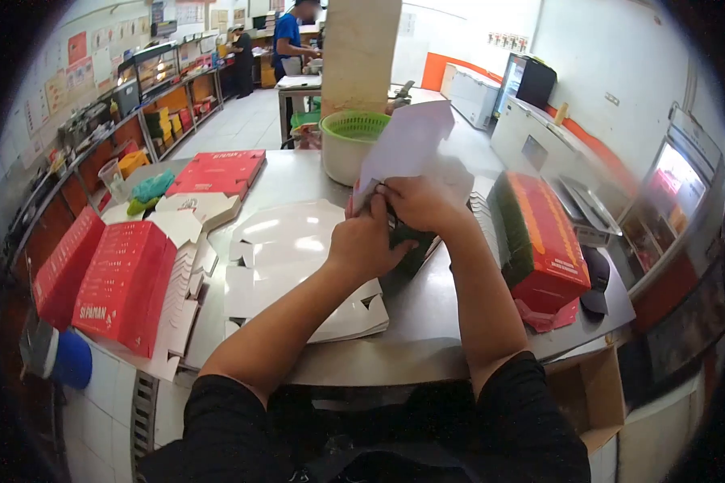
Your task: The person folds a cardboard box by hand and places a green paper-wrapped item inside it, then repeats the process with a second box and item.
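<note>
Both my hands meet above the middle of the steel table [427,322], gripping a cardboard box blank [407,145] that stands tilted up, its pale side showing. My left hand [369,241] is closed on the near edge of the blank, thumb stretched to the right. Beside it my right hand [419,205] pinches the same edge with bent fingers. The exact fold under the fingers is hidden. A dark green part shows below my hands. Just left of them lies a stack of flat white box blanks [290,258] with slotted edges.
Red folded boxes [125,282] and more blanks stand at the left. A flat red box [217,171] lies behind them. A green basket in a white tub [350,133] stands beyond my hands. At right are red-and-green boxes [540,241] and a black cap [594,282]. A person in blue [287,40] stands farther back.
</note>
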A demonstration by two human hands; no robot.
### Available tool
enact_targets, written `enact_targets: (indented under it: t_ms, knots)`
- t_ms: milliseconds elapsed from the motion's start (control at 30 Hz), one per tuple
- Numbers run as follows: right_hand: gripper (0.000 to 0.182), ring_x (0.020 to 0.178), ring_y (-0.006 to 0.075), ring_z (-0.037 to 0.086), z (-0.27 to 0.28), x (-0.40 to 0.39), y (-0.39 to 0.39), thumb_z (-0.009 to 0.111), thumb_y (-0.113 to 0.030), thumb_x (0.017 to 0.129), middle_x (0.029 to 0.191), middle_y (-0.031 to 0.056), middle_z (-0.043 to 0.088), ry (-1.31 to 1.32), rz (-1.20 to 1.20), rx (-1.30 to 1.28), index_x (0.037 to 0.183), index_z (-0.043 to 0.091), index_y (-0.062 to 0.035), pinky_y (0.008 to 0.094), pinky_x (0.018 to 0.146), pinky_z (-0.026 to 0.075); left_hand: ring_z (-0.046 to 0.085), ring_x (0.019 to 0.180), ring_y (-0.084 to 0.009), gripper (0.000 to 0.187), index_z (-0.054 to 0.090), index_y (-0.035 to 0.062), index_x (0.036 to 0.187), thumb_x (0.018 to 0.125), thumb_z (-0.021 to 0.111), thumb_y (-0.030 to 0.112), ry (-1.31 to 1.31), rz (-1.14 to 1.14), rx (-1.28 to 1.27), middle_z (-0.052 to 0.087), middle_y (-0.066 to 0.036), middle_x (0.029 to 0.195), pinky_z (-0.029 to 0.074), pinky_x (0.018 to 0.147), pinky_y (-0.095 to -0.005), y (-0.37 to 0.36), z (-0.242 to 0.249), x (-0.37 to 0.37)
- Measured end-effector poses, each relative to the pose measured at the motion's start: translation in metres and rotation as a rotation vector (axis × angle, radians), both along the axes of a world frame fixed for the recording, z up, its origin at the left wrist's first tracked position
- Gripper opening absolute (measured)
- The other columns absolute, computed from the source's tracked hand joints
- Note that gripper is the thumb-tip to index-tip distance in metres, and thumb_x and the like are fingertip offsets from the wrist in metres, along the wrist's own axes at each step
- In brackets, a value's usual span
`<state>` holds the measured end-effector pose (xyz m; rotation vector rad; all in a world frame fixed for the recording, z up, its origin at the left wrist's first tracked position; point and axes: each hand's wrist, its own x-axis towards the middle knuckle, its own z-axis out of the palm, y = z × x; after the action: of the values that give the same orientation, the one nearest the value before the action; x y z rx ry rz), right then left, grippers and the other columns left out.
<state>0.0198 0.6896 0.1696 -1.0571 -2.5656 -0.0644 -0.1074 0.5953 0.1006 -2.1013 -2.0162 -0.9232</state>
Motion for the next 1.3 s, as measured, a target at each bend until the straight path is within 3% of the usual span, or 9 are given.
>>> enact_targets:
  t_ms: [100,267,367,500,533,600,700,1000,1300]
  knots:
    - [0.055,0.109,0.0408,0.069,0.009,0.002,-0.005,0.043,-0.054,0.107,0.119,0.021,0.073,-0.038,-0.019,-0.212,0.119,0.075,-0.0112,0.0471,0.099,0.051,0.069,0.108,-0.0471,0.114,0.03,-0.0121,0.145,0.075,0.084,0.06,-0.117,-0.044,-0.014,0.059,-0.034,0.132,0.06,0.086,-0.0498,-0.001,0.0,0.003]
    - [0.07,0.111,0.0451,0.067,0.022,-0.003,-0.027,0.031,-0.06,0.109,0.119,0.026,0.071,0.004,0.001,-0.346,0.123,0.073,-0.0053,0.0476,0.102,0.05,0.069,0.106,-0.0494,0.126,0.011,-0.0086,0.154,0.078,0.081,0.063,-0.044,-0.024,0.063,0.062,-0.032,0.128,0.06,0.085,-0.0527,0.005,-0.014,0.007]
    - [0.069,0.112,0.0445,0.067,0.01,-0.009,-0.025,0.031,-0.058,0.109,0.118,0.0257,0.072,0.078,0.124,-0.279,0.122,0.073,-0.005,0.0477,0.101,0.05,0.07,0.102,-0.0502,0.124,0.006,-0.001,0.158,0.081,0.078,0.063,-0.051,-0.066,0.04,0.066,-0.031,0.124,0.06,0.083,-0.0537,0.009,-0.017,0.006]
    - [0.056,0.111,0.041,0.068,0.02,0.01,-0.019,0.04,-0.052,0.108,0.114,0.0241,0.072,0.046,0.157,-0.174,0.12,0.072,-0.0068,0.0469,0.098,0.051,0.07,0.103,-0.0489,0.105,0.022,0.008,0.157,0.085,0.075,0.061,-0.157,0.034,-0.064,0.069,-0.027,0.119,0.059,0.083,-0.0544,0.002,-0.01,0.009]
    - [0.053,0.112,0.0401,0.068,0.035,0.026,-0.02,0.043,-0.05,0.108,0.113,0.0237,0.072,0.044,0.203,-0.1,0.12,0.072,-0.0073,0.0465,0.098,0.051,0.07,0.1,-0.0499,0.105,0.022,0.0078,0.158,0.085,0.074,0.061,-0.135,0.011,-0.03,0.061,-0.029,0.13,0.059,0.08,-0.0548,0.004,-0.012,0.005]
    - [0.051,0.116,0.0392,0.067,0.045,0.049,0.004,0.049,-0.049,0.106,0.121,0.0226,0.07,0.146,0.126,-0.087,0.124,0.069,-0.0055,0.0467,0.1,0.052,0.071,0.093,-0.052,0.105,0.023,0.0073,0.16,0.085,0.072,0.063,-0.103,-0.036,0.039,0.044,-0.034,0.152,0.06,0.075,-0.0557,0.012,-0.018,-0.004]
    - [0.052,0.12,0.0382,0.066,0.048,0.08,0.033,0.054,-0.049,0.103,0.131,0.0195,0.068,0.329,-0.212,-0.041,0.128,0.067,-0.0047,0.0468,0.104,0.052,0.067,0.11,-0.0483,0.088,0.021,0.0131,0.155,0.092,0.074,0.045,-0.016,-0.086,0.148,0.053,-0.031,0.142,0.06,0.084,-0.0516,0.015,-0.012,-0.013]
    - [0.034,0.115,0.0384,0.068,0.027,0.084,0.057,0.065,-0.029,0.097,0.122,0.0189,0.072,0.158,-0.378,-0.172,0.119,0.073,-0.0046,0.0459,0.101,0.054,0.046,0.142,-0.0466,0.064,0.024,0.0093,0.126,0.101,0.064,0.053,-0.51,-0.396,0.314,0.032,-0.03,0.161,0.048,0.108,-0.0541,0.037,-0.032,-0.03]
    - [0.022,0.109,0.0387,0.07,0.031,0.076,0.039,0.061,-0.002,0.09,0.111,0.0238,0.073,0.121,-0.376,-0.039,0.108,0.073,0.0009,0.0462,0.095,0.057,0.055,0.132,-0.0482,0.059,0.027,0.0043,0.122,0.104,0.058,0.052,-0.381,-0.301,0.353,0.033,-0.035,0.16,0.05,0.102,-0.0452,0.044,-0.028,-0.042]
